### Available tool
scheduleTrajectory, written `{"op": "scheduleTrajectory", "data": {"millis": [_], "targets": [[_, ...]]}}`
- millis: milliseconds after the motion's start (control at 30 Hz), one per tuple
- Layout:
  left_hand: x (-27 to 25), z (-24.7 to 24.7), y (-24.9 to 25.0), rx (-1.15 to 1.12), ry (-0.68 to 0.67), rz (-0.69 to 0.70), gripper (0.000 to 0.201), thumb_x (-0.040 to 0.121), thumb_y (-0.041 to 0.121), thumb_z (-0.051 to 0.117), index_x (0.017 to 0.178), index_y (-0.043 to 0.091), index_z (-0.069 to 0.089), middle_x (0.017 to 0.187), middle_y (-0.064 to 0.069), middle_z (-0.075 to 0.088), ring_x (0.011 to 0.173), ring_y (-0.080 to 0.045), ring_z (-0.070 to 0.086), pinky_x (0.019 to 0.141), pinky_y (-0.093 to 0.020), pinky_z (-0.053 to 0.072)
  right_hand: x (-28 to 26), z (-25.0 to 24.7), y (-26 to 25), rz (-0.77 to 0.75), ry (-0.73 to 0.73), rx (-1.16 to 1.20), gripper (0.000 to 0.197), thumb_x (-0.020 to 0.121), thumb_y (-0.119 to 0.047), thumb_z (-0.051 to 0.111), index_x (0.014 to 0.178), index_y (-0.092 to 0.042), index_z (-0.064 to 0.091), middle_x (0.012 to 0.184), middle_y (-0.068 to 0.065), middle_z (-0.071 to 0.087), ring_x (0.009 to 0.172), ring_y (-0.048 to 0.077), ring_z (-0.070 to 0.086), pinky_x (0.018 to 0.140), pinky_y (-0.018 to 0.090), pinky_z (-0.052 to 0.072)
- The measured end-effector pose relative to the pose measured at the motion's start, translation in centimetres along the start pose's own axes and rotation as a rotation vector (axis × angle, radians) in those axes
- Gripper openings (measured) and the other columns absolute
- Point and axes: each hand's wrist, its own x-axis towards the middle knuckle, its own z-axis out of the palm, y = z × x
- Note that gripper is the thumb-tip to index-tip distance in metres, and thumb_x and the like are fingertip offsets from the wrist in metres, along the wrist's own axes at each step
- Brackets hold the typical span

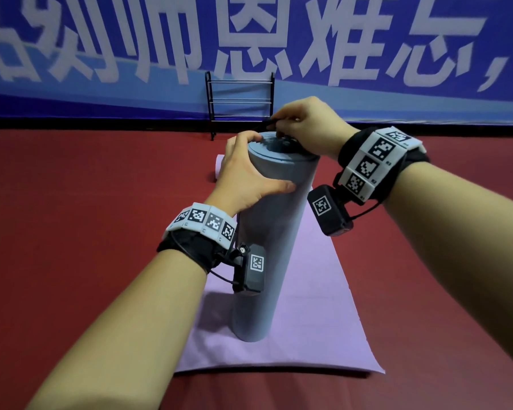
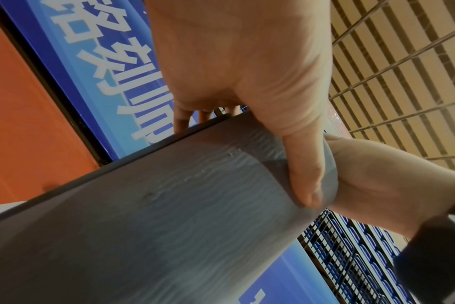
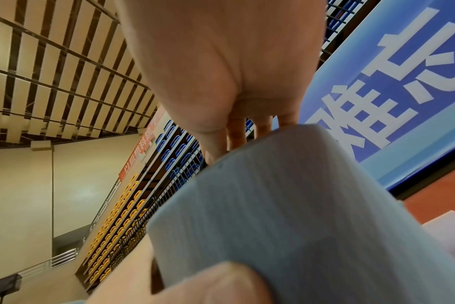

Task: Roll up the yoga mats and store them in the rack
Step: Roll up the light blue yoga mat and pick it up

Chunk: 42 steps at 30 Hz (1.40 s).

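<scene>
A grey-blue rolled mat [image 1: 270, 232] stands upright on a flat purple mat [image 1: 308, 306]. My left hand [image 1: 246, 173] grips the roll's upper end, fingers over the rim and thumb across its side; the left wrist view shows this same hand [image 2: 247, 82] on the roll [image 2: 169, 205]. My right hand [image 1: 305, 125] hovers over the roll's top end, fingers curled, pinching a thin black band [image 1: 271, 123]. In the right wrist view its fingers [image 3: 237, 131] reach over the rim of the roll [image 3: 286, 205]. An empty black rack [image 1: 240, 105] stands by the far wall.
Red floor [image 1: 86, 232] spreads on both sides of the purple mat. A blue banner [image 1: 101, 54] with white characters covers the wall behind the rack. The purple mat's far end [image 1: 219, 170] shows behind my left hand.
</scene>
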Motion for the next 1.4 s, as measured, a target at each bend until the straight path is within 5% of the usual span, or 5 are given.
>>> {"op": "scheduleTrajectory", "data": {"millis": [200,633,1067,1233,1400], "targets": [[0.4,-0.9,-0.6,0.024,0.056,-0.05,0.088,0.052,0.038,0.096,0.125,0.037,0.047,0.124,0.003,0.035,0.11,-0.007,0.045,0.093,-0.015,0.036,-0.9,-0.8,1.2,0.042,0.07,-0.043,0.017,0.086,-0.015,0.067,0.101,-0.018,0.075,0.086,-0.004,0.064,0.079,0.009,0.057,0.07,0.019,0.042],[0.3,0.2,-0.3,0.081,0.128,-0.031,0.105,0.047,0.047,0.095,0.133,0.032,0.038,0.124,0.005,0.035,0.111,-0.009,0.044,0.099,-0.018,0.036,-4.7,1.6,4.2,0.058,0.28,0.233,0.003,0.081,-0.021,0.067,0.08,-0.021,0.065,0.069,-0.014,0.06,0.066,0.004,0.055,0.067,0.023,0.047],[0.7,0.7,-0.8,0.042,0.174,-0.022,0.1,0.047,0.05,0.095,0.129,0.03,0.041,0.123,0.0,0.036,0.099,0.005,0.041,0.076,0.007,0.031,-6.5,2.6,3.5,-0.223,0.027,0.274,0.006,0.08,-0.01,0.067,0.086,-0.012,0.066,0.074,0.0,0.062,0.066,0.002,0.049,0.062,0.011,0.035],[0.7,0.6,-0.7,0.037,0.146,0.036,0.086,0.05,0.046,0.094,0.113,0.034,0.037,0.118,0.001,0.038,0.099,0.008,0.04,0.081,0.0,0.035,-6.1,2.8,4.3,-0.195,0.053,0.225,0.009,0.08,-0.007,0.069,0.086,-0.013,0.067,0.07,-0.015,0.058,0.065,-0.005,0.051,0.063,0.01,0.036],[0.9,-0.1,-0.8,-0.129,0.066,-0.016,0.047,0.065,0.041,0.078,0.097,0.048,0.045,0.113,-0.008,0.054,0.095,-0.02,0.056,0.087,-0.043,0.054,-6.2,2.9,6.0,-0.126,0.109,0.288,0.011,0.081,-0.009,0.069,0.087,-0.018,0.065,0.073,-0.018,0.061,0.068,-0.006,0.055,0.068,0.015,0.043]]}}
